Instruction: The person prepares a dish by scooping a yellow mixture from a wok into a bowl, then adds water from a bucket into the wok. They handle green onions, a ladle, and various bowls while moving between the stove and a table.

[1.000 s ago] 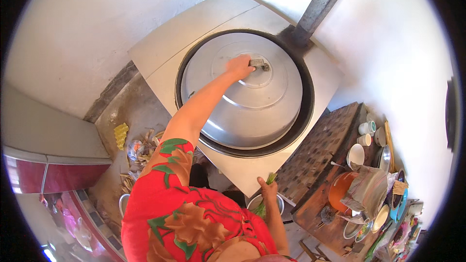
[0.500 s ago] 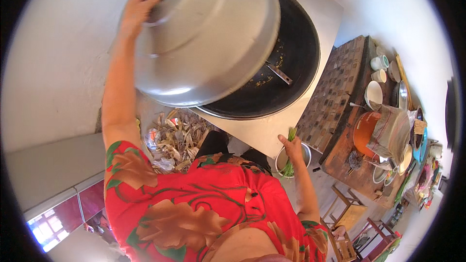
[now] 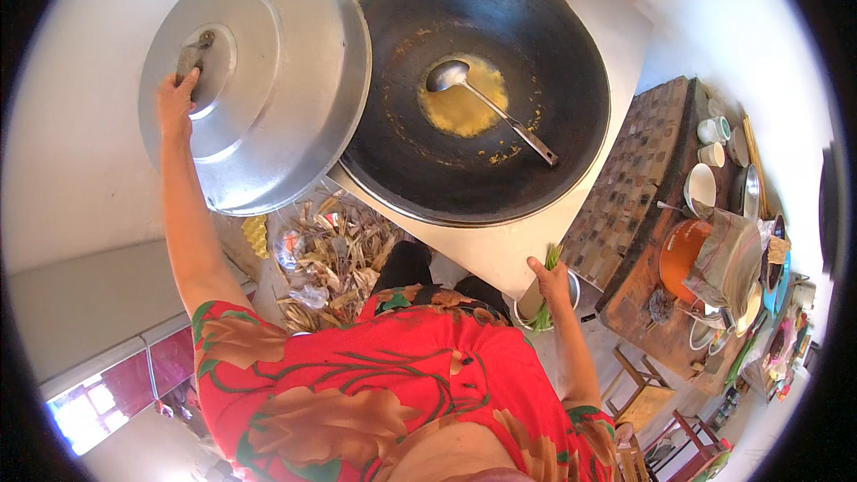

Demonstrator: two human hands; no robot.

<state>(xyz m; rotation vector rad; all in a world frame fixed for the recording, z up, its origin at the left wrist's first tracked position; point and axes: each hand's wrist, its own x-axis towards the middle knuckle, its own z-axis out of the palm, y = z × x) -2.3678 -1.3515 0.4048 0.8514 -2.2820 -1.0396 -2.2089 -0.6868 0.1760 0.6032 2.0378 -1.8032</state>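
My left hand (image 3: 177, 105) is closed around the cloth-wrapped knob of a large silver metal lid (image 3: 295, 54), which is lifted and tilted at the left of a big black wok (image 3: 553, 62). A shallow pool of yellowish liquid (image 3: 464, 120) with small bits lies in the wok's bottom. A metal ladle (image 3: 504, 113) rests in it, bowl in the liquid, handle toward the near right. My right hand (image 3: 555, 286) grips a bunch of thin green stems (image 3: 541, 317) just off the stove's near corner. Behind and below that hand shows a light metal basin (image 3: 572, 290).
The wok sits in a pale stove top (image 3: 482, 250). Dry husks and litter (image 3: 335, 254) lie on the floor at the near left. To the right, a wooden table (image 3: 629, 303) carries an orange pot (image 3: 680, 254), bowls and cups. A wooden chair (image 3: 641, 393) stands nearer.
My left hand has moved the lid left, off the wok, uncovering the liquid and the ladle's bowl. My right hand stays near the stove corner with the green stems.
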